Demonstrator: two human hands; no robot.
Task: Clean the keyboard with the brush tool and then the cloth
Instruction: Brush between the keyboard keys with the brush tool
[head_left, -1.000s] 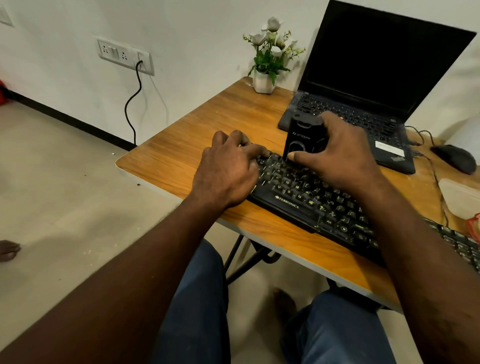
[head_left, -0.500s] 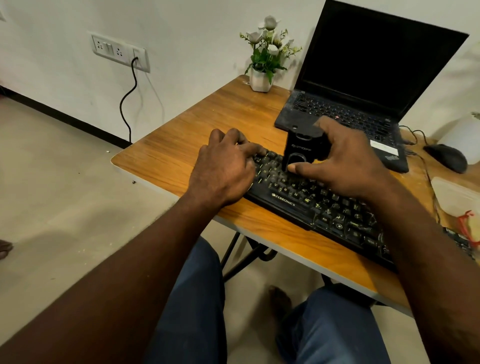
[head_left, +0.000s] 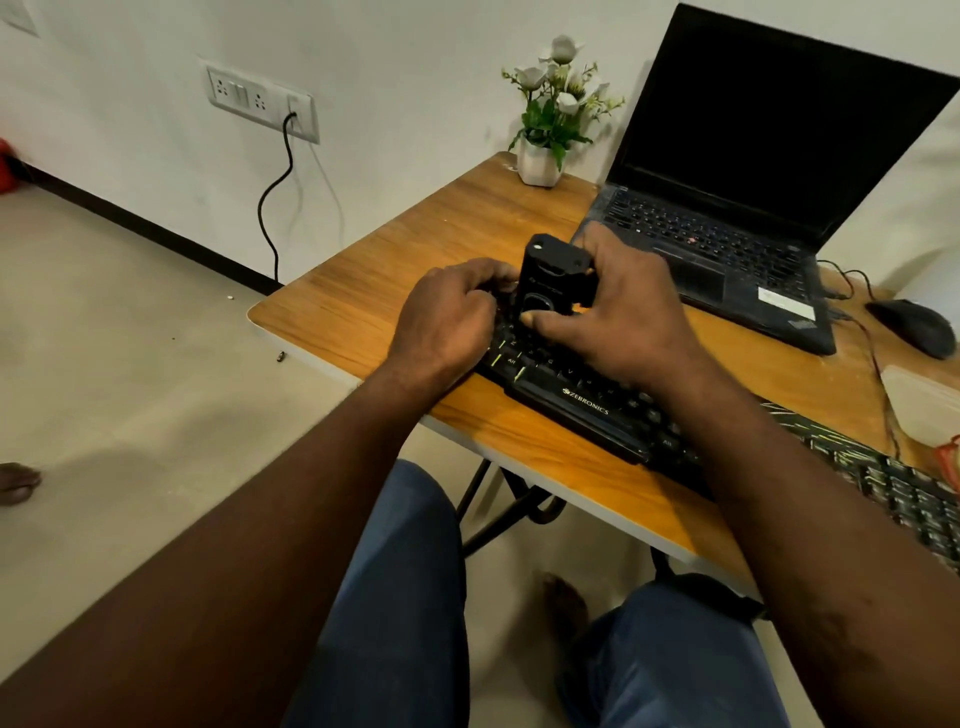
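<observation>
The right grip is closed round the black brush, holding it upright on the left end of the keyboard. The left grip, fingers curled, holds that same end. The keyboard lies along the near edge of the counter, in front of a laptop.

You had a wooden table with an open laptop on it. A white flower pot stood left of the laptop, a mouse lay to its right, and the black keyboard lay in front of it.
</observation>
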